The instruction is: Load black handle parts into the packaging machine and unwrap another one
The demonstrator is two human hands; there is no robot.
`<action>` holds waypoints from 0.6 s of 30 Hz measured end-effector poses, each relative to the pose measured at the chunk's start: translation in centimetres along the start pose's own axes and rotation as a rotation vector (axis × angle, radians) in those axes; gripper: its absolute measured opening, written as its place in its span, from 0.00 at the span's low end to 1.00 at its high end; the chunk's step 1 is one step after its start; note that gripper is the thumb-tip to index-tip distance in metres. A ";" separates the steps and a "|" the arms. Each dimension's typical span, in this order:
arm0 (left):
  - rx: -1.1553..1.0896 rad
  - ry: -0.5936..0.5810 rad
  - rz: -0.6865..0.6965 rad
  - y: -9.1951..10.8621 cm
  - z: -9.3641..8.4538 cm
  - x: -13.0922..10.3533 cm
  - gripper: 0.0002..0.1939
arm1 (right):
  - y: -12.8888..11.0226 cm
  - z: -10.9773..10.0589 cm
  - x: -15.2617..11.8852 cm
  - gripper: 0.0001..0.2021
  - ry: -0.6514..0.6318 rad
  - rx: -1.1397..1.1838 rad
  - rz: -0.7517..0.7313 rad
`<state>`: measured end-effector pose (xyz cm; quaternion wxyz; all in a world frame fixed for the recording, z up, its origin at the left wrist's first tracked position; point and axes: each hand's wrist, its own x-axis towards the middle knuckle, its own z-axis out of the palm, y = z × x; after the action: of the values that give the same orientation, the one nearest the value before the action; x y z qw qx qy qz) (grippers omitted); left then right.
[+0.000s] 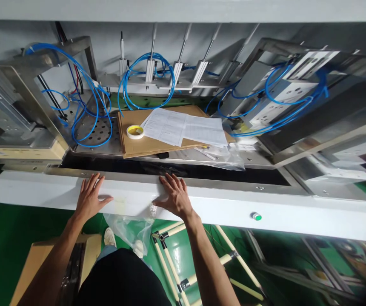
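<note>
On the front edge of the machine, the left hand and the right hand both lie flat, fingers spread and clamped on nothing, palms pressing the long white painted metal cover beam that runs across the view just below a dark slot. A clear plastic film bag hangs from under the beam between the two wrists. To do this pressing well, the person would likely keep both palms level and the weight even, so the beam seats without tilting, and keep the right hand well clear of the small green push button further along. Beyond the slot, a flat brown cardboard sheet carries a yellow tape roll and white printed papers, with blue pneumatic hoses looping behind.
</note>
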<state>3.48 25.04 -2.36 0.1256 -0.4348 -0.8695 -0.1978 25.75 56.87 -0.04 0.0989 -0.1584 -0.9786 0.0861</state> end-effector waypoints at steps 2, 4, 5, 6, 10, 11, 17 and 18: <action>-0.002 -0.003 -0.013 -0.1 -0.4 -0.1 0.44 | 0.0 0.1 0.0 0.52 0.005 -0.003 -0.004; 0.002 0.009 -0.030 -0.1 -0.6 -0.6 0.43 | 0.1 0.2 0.0 0.51 0.016 -0.002 -0.008; 0.004 0.023 -0.035 -0.1 -0.7 -0.9 0.42 | 0.1 0.3 0.0 0.51 0.020 0.000 -0.008; 0.005 0.039 -0.031 0.0 -0.8 -1.3 0.40 | 0.1 0.4 0.0 0.51 0.020 0.003 -0.009; 0.028 0.105 0.037 0.1 -0.9 -2.6 0.32 | 0.1 0.5 0.1 0.51 0.019 0.016 -0.006; 0.043 0.112 0.049 -0.1 -1.1 -2.8 0.30 | 0.1 0.5 0.1 0.51 0.021 0.018 -0.003; 0.101 0.219 -0.055 -1.9 -2.7 -3.7 0.34 | 0.1 0.5 0.2 0.51 0.009 0.011 -0.004; 0.091 0.230 -0.043 -1.6 -2.8 -3.8 0.34 | 0.1 0.5 0.2 0.52 0.009 0.006 -0.006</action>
<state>4.62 20.22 -1.72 0.2396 -0.3843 -0.8666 -0.2095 25.50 56.94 -0.55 0.1040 -0.1557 -0.9783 0.0883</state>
